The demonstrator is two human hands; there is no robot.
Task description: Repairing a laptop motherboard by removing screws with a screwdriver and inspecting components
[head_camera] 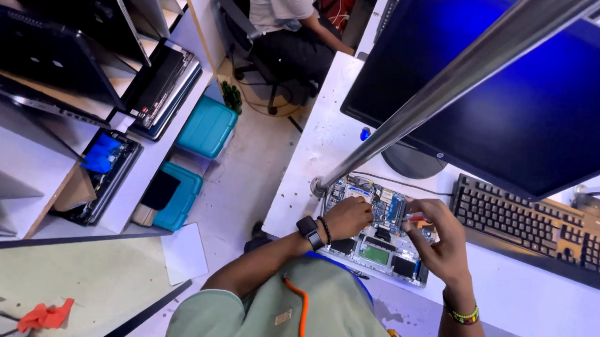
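Clearly, the opened laptop lay flat near the front edge of the white table, its bottom cover off and its circuit board and dark battery cells bare to the room. Such a chassis looked light and stiff, yet the board within was judged fragile, best steadied by the metal frame at its rim and never by the components. The left hand rested on the upper left part of the board, fingers curled down onto it; whether they pinched anything could not be told from that height. The right hand hovered over the right side of the chassis, its thumb and fingers drawn together around a slim tool with a red tip, probably a small screwdriver, though the view was too small to be sure. A black keyboard sat just to the right of the laptop, with a dark blue monitor behind it. A slanting metal pole crossed above the table.
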